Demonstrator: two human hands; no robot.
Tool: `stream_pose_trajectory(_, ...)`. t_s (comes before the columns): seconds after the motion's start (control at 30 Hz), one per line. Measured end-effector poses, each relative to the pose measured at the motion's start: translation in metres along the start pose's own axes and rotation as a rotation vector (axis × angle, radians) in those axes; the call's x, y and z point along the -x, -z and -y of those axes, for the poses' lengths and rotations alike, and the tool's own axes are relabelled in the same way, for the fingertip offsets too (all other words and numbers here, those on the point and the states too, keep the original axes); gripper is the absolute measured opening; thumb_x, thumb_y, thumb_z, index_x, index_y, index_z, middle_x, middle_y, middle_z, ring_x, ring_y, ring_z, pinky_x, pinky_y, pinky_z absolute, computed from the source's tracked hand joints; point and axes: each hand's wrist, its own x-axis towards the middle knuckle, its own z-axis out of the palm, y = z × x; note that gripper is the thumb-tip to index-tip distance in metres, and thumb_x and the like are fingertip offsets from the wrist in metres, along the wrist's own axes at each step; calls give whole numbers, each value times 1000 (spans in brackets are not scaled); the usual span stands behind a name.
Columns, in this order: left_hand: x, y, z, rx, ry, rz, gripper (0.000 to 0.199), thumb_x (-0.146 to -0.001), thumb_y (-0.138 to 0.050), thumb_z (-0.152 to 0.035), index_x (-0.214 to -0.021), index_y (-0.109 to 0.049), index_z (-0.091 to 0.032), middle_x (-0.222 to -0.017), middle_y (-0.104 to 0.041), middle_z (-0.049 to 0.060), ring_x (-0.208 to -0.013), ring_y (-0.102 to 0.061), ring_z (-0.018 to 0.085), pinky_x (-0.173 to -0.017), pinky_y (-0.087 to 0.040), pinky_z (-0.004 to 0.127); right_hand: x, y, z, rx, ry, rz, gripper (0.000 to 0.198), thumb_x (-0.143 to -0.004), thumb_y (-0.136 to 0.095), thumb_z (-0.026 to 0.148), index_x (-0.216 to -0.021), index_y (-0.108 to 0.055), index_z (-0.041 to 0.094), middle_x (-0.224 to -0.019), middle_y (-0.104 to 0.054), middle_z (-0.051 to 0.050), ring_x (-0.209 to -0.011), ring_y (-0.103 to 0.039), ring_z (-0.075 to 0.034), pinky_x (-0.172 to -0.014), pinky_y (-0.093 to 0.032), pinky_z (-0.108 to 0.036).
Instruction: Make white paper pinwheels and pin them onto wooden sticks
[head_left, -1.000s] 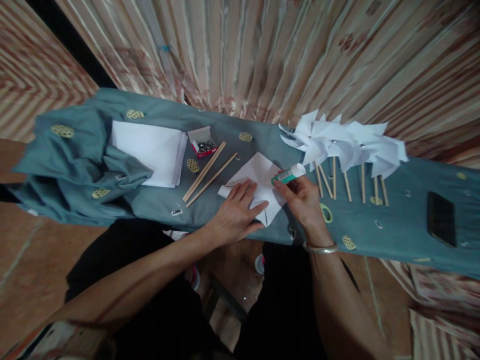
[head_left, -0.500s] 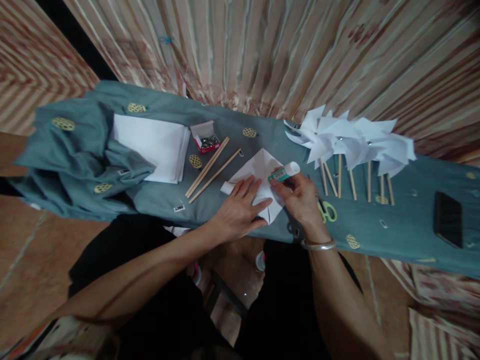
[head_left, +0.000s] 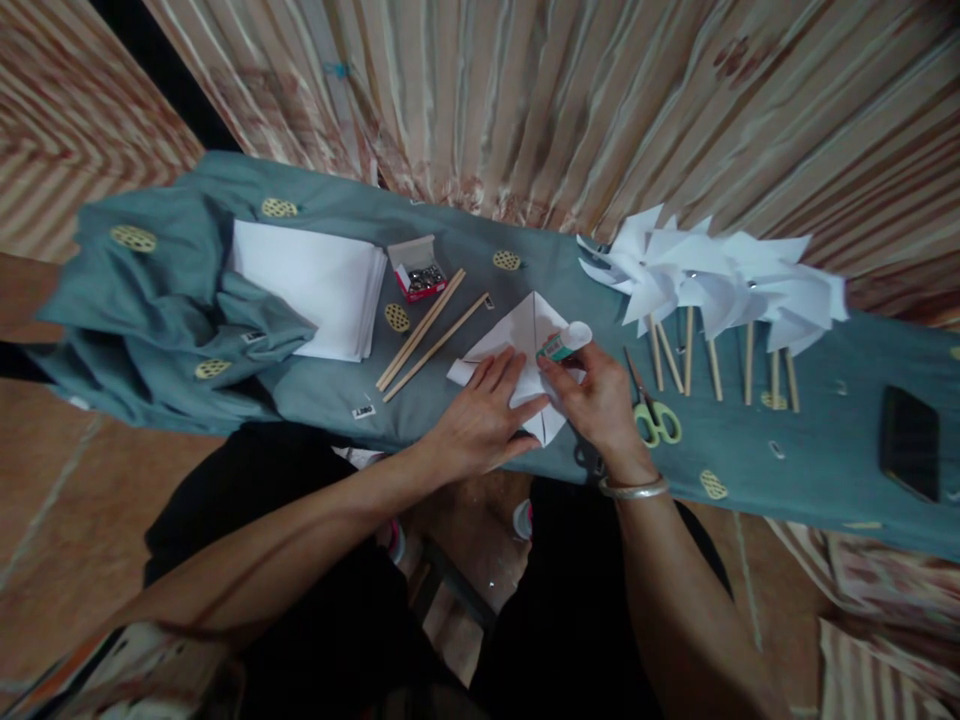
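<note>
Since the earlier frame, the glue stick (head_left: pixel 555 346) has been shifted left over the folded paper (head_left: pixel 525 328), centre, and the scissors (head_left: pixel 653 408) uncovered. One glue stick is gripped by the right hand (head_left: pixel 598 400); the paper is pressed by the spread left hand (head_left: pixel 484 422). Leftward, three wooden sticks (head_left: pixel 436 348) are seen; farther, metal pins (head_left: pixel 425 277) are held in one open box (head_left: pixel 427 293).

Left hand (head_left: pixel 480 425) palm down, splayed, right hand (head_left: pixel 600 400) curled, pinching

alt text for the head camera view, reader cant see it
A left hand rests on creased white paper while the right hand holds a green-and-white tube over it. To the left: paper stack, open box of metal bits, wooden sticks; to the right: paper pinwheels, scissors, phone.
</note>
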Motion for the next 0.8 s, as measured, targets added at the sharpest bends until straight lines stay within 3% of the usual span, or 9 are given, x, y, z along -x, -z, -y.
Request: stream_pose_trajectory(0.8,0,0,1,21,-4,-5,54,-80,-67,-42,-128,-54,-20,-149,-34,21,-139,-27,42,-105,-30,65,2,5,-6,57,-11,9,28,-82,-60,40,-97,-65,17,-85,-71,-9,-78,-66,-25,-75,-50,-40)
